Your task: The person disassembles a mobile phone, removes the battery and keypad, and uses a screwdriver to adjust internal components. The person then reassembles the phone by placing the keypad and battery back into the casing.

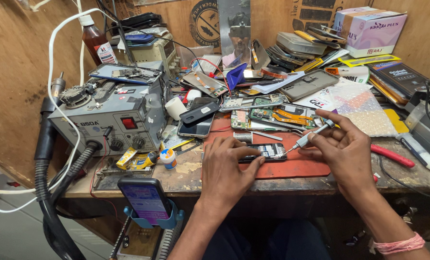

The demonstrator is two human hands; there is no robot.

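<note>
Fingers of the left hand (227, 166) press down on a small opened phone (265, 152), pinning its near edge flat against the red work mat (296, 166); the hand is partly curled, fingertips spread along the device's frame. Just to the right, the right hand (342, 149) is closed around a slim silver screwdriver (311, 136), gripped pen-fashion, its tip touching the phone's right end.

With its back off and circuitry bare, the phone looks light, stiff and fragile — best held by its outer frame, as the left hand does, not by the exposed board. It would likely slide on the mat without that pinning pressure.

Beyond the hands lie another stripped phone with a green board and orange flex cable (284, 115), a dark phone face up (195, 126) and red-handled pliers (392, 156) at the mat's right. A grey hot-air rework station (111, 115) with a red switch and two knobs stands at the left, a brown bottle (97, 43) behind it.

Packages crowd the back right: a pink-and-white rectangular carton (369, 29) sits highest, flat yellow-and-black packets (369, 60) beneath it, and a clear bubble-textured pouch (361, 108) near the right hand. A small yellow tube box (127, 158) and a round white-and-blue pot (168, 158) sit below the station — their labels are too small to make out. A round dark emblem (204, 21) is printed on the wooden back wall.
</note>
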